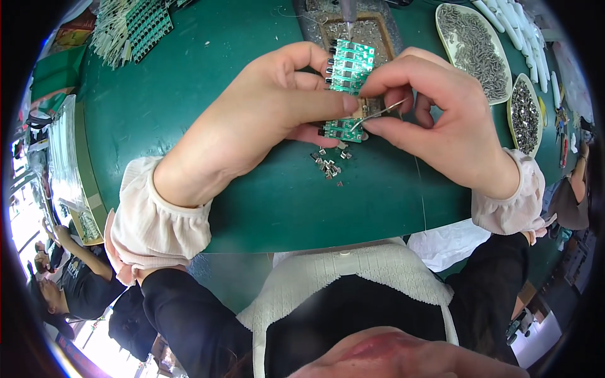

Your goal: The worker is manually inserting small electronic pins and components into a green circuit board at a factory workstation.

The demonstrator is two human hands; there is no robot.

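Observation:
My left hand (252, 116) is closed on a narrow green circuit board panel (350, 66), thumb on top and fingers underneath. Black components stick out along the panel's left edge. My right hand (441, 107) pinches a thin, slightly bent metal piece (381, 113) over the panel's lower part. The right index fingertip touches the panel near a small brownish part (370, 107), partly hidden by the fingers. Just below the panel, several small shiny metal clips (328, 165) lie loose on the green tabletop (290, 208).
A soldering iron tip (348, 14) points down above a tray of metal bits (394, 41), close behind the panel. At right stand a dish of springs (472, 53) and a dish of metal parts (524, 116). More circuit boards (148, 28) lie far left. A person (82, 271) sits at left.

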